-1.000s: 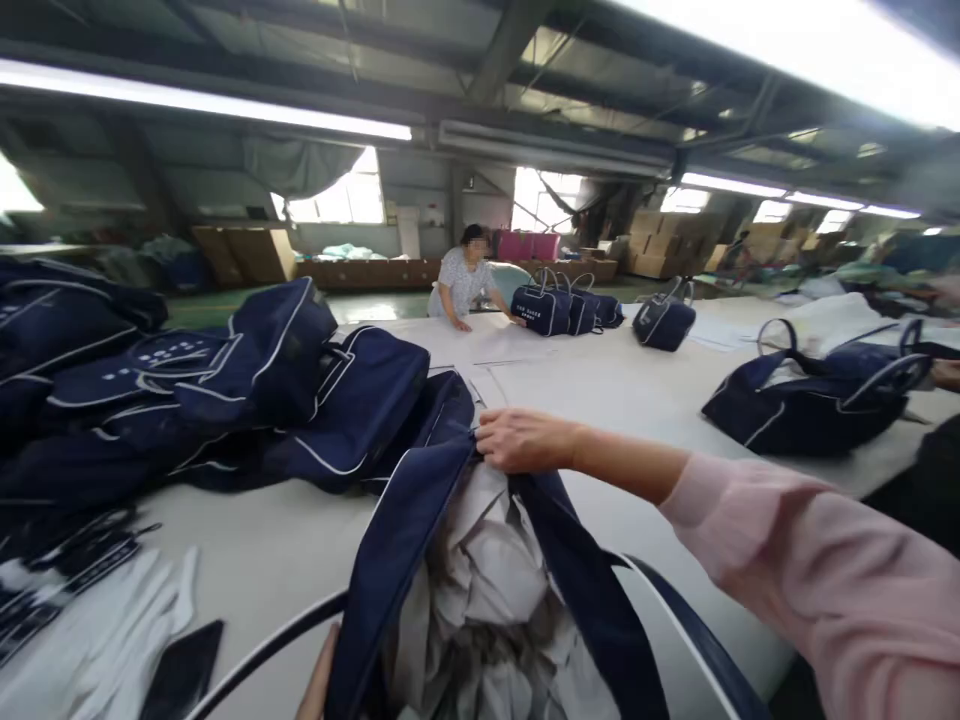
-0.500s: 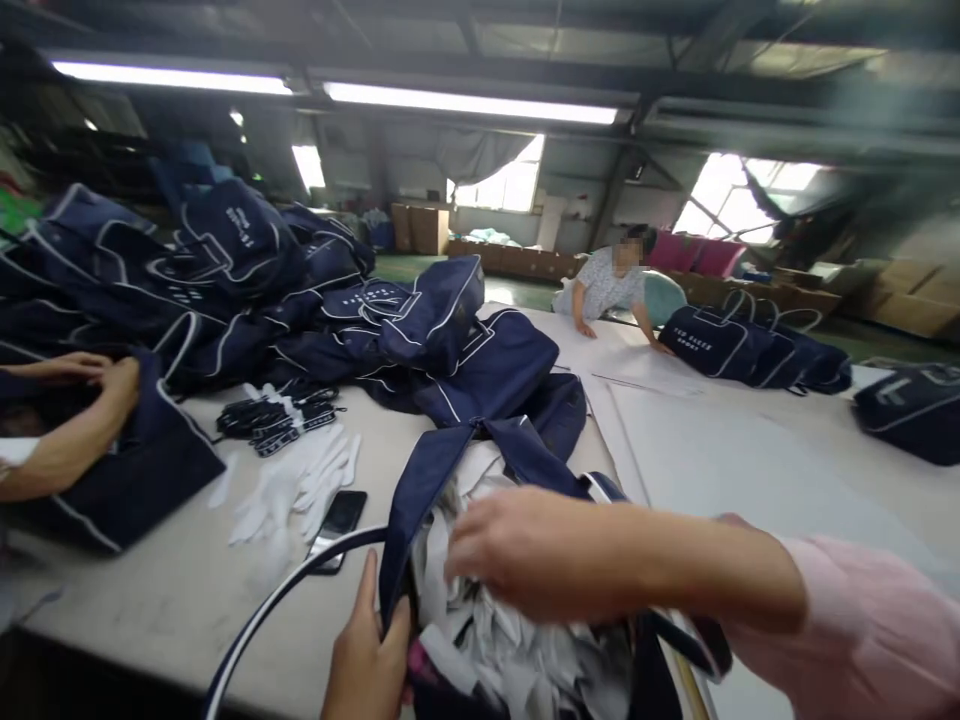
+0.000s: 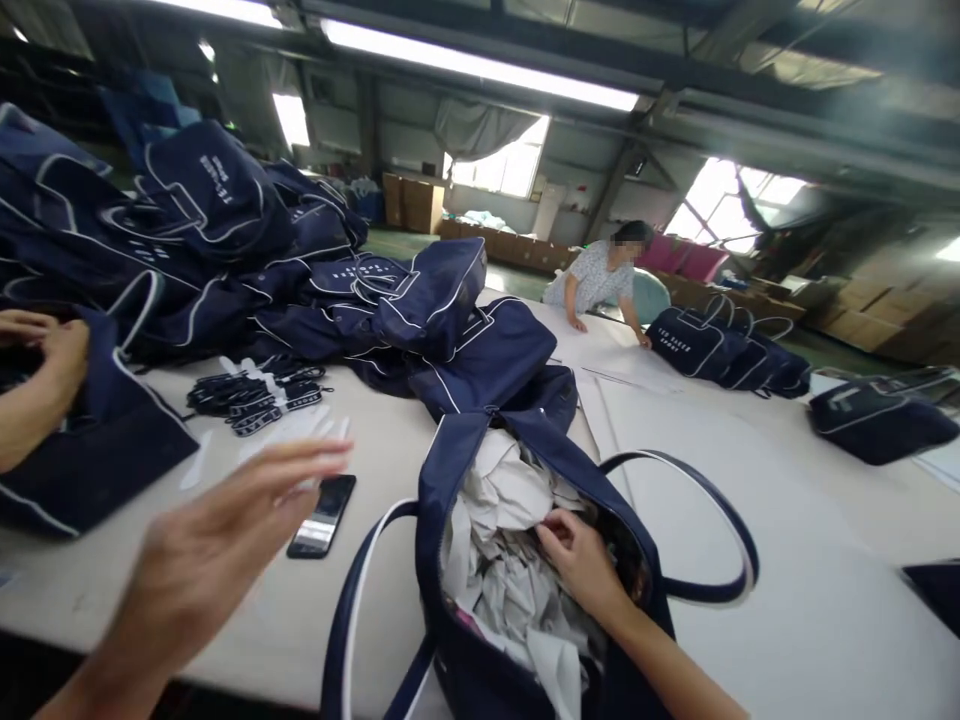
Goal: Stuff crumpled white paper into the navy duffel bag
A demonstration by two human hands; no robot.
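Note:
An open navy duffel bag (image 3: 450, 470) with white piping stands before me, stuffed with crumpled whitish paper (image 3: 510, 560). My right hand (image 3: 581, 560) reaches inside it, fingers curled with their tips on the paper. Left of the bag, my left hand (image 3: 232, 540) is raised over the table, holding nothing, its fingers stretched out and slightly blurred. Beyond those fingers lie white strips (image 3: 289, 432), partly hidden, and a bundle of black straps with white lettering (image 3: 259, 390). A dark phone (image 3: 322, 517) lies between that hand and the bag.
Many navy bags (image 3: 225, 210) are heaped at the far left and centre. At the left edge, a co-worker's hands (image 3: 56, 360) are in another bag (image 3: 97, 440). A person (image 3: 600, 280) leans on the far table edge, beside a row of finished-looking bags (image 3: 690, 340).
My left hand has let go of the bag's edge and moved left over the table. My right hand, earlier blurred across the opening, is down in the paper. The view has shifted.

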